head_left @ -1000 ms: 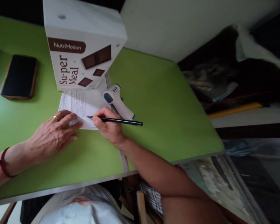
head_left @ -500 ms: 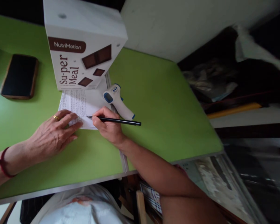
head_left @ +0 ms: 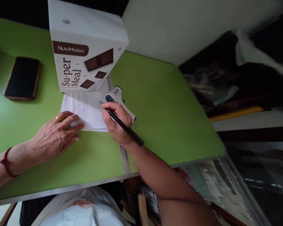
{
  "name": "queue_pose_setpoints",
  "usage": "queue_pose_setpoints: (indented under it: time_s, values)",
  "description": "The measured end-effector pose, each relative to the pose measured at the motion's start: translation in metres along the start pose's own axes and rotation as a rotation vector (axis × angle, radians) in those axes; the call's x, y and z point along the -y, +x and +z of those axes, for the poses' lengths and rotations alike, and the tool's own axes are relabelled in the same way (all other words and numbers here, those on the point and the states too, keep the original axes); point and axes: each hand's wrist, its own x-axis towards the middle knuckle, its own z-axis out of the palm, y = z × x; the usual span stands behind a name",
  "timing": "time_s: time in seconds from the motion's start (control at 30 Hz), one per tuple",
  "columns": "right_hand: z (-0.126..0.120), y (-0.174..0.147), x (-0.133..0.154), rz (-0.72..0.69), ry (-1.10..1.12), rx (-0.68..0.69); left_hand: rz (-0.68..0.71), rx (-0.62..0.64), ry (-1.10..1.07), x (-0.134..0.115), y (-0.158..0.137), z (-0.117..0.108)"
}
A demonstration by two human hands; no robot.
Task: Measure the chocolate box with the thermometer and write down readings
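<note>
A black pen (head_left: 124, 124) is gripped in my right hand (head_left: 118, 124), its tip pointing up and left over the right part of the paper (head_left: 95, 116). Rows of small handwriting fill the sheet's left side. My left hand (head_left: 58, 133), with a gold ring, lies flat with its fingers spread on the sheet's lower left corner. Behind the paper stands a white NutriMotion box (head_left: 89, 37), hiding the sheet's top. Just beyond my right hand lies a white and blue infrared thermometer (head_left: 115, 94), partly covered by the hand.
A dark phone (head_left: 22, 78) in a brown-edged case lies at the left of the green table (head_left: 165, 119). To the right, past the table's edge, are a crumpled plastic bag (head_left: 209, 84) and a yellow strip (head_left: 238, 113). A pale wall rises behind.
My right hand has moved right, away from the written columns, and the pen has tilted so its back end points lower. My left hand stays on the paper.
</note>
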Motion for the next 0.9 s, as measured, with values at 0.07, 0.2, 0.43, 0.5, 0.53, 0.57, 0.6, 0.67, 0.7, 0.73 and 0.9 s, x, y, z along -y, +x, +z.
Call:
queue_pose_setpoints:
  time_s: [0.07,0.2,0.43,0.5,0.53,0.57,0.6,0.67,0.7,0.73,0.9]
  values:
    - [-0.005,0.004,-0.006,-0.115,-0.128,0.053,-0.002,-0.001,-0.007,0.0,0.0,0.0]
    - [-0.012,0.008,-0.019,-0.224,-0.485,0.15,0.015,-0.022,-0.011,0.002,0.0,-0.001]
    - [-0.011,0.006,-0.028,-0.249,-0.73,0.234,0.042,-0.112,-0.043,0.006,0.002,-0.002]
    - [-0.009,0.007,-0.029,-0.26,-0.705,0.213,0.026,-0.124,-0.062,0.007,0.002,-0.003]
    - [-0.009,0.007,-0.03,-0.262,-0.687,0.187,0.021,-0.129,-0.069,0.007,0.002,-0.004]
    - [-0.008,0.008,-0.031,-0.258,-0.669,0.154,0.019,-0.131,-0.075,0.007,0.002,-0.004]
    - [-0.008,0.01,-0.033,-0.247,-0.65,0.118,0.019,-0.133,-0.078,0.007,0.002,-0.004]
    - [-0.009,0.013,-0.035,-0.216,-0.606,0.049,0.022,-0.133,-0.079,0.007,0.002,-0.005]
    - [-0.01,0.014,-0.035,-0.206,-0.578,0.016,0.027,-0.134,-0.08,0.007,0.002,-0.005]
    - [-0.012,0.015,-0.035,-0.211,-0.543,-0.021,0.028,-0.133,-0.081,0.007,0.002,-0.005]
    - [-0.028,0.002,-0.01,-0.321,-0.372,-0.122,-0.005,-0.114,-0.094,0.007,0.0,-0.002]
